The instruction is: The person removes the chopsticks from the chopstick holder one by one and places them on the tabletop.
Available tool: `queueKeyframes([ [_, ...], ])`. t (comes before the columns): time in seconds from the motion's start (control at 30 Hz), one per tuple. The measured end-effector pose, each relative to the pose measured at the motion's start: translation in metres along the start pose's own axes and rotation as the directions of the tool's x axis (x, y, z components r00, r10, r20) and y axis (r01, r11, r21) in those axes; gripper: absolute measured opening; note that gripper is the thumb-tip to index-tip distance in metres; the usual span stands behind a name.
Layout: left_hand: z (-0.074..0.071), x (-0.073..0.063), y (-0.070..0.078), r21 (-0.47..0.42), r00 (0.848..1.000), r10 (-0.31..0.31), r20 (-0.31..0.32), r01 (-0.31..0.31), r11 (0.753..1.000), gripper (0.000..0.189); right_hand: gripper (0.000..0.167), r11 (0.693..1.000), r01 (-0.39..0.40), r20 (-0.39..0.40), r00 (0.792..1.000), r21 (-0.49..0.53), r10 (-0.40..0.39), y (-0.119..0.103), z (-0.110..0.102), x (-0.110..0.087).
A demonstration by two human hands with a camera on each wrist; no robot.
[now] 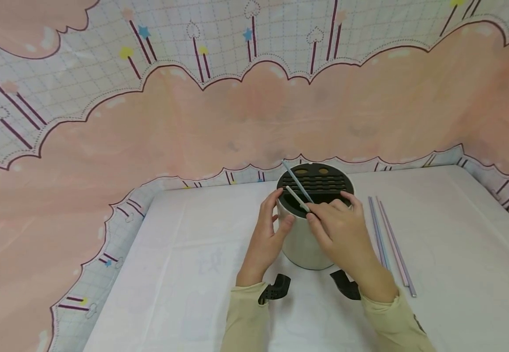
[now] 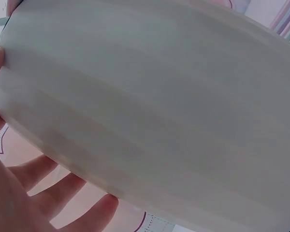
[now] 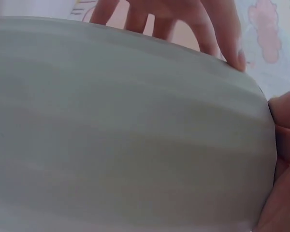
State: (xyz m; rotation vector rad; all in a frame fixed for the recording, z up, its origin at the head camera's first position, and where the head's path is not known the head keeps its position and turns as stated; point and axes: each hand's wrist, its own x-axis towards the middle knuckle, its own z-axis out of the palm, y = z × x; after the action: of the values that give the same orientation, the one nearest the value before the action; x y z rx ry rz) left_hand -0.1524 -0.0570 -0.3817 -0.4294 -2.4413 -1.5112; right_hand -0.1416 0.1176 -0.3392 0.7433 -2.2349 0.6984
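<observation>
A pale grey-green cylindrical holder (image 1: 307,244) with a black slotted top (image 1: 318,178) stands upright on the white-covered table. My left hand (image 1: 266,237) grips its left side, thumb at the front and fingers round the wall, as the left wrist view shows on the ribbed wall (image 2: 150,111). Over the front right rim, my right hand (image 1: 340,230) pinches the lower end of a pale green stick (image 1: 296,197) between thumb and index finger, its other fingers along the rim. Behind that stick, a light blue stick (image 1: 297,181) leans up out of the black top's opening.
Several thin sticks (image 1: 391,239), pink, purple and blue, lie on the white tabletop (image 1: 184,274) to the right of the holder. A pinkish cloth (image 1: 254,117) with drawn stars and lines rises behind the table. Black straps (image 1: 276,287) show at the wrists.
</observation>
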Motion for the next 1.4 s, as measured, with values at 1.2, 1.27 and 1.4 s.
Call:
queueKeyframes([
  [1.2,0.002,0.001,0.006,0.008,0.997,-0.07,0.032,0.07,0.997,0.057,0.021,0.671,-0.04,-0.368,0.811,0.74,0.455,0.02,-0.047,0.003],
  [1.27,0.001,0.001,0.006,0.002,0.997,-0.075,0.028,0.075,0.997,0.057,0.021,0.65,-0.013,-0.387,0.795,0.76,0.468,0.024,-0.047,0.003],
  [1.4,0.0,0.001,0.007,-0.003,0.996,-0.088,0.024,0.088,0.996,0.057,0.021,0.611,0.027,-0.403,0.774,0.791,0.488,0.024,-0.05,0.006],
])
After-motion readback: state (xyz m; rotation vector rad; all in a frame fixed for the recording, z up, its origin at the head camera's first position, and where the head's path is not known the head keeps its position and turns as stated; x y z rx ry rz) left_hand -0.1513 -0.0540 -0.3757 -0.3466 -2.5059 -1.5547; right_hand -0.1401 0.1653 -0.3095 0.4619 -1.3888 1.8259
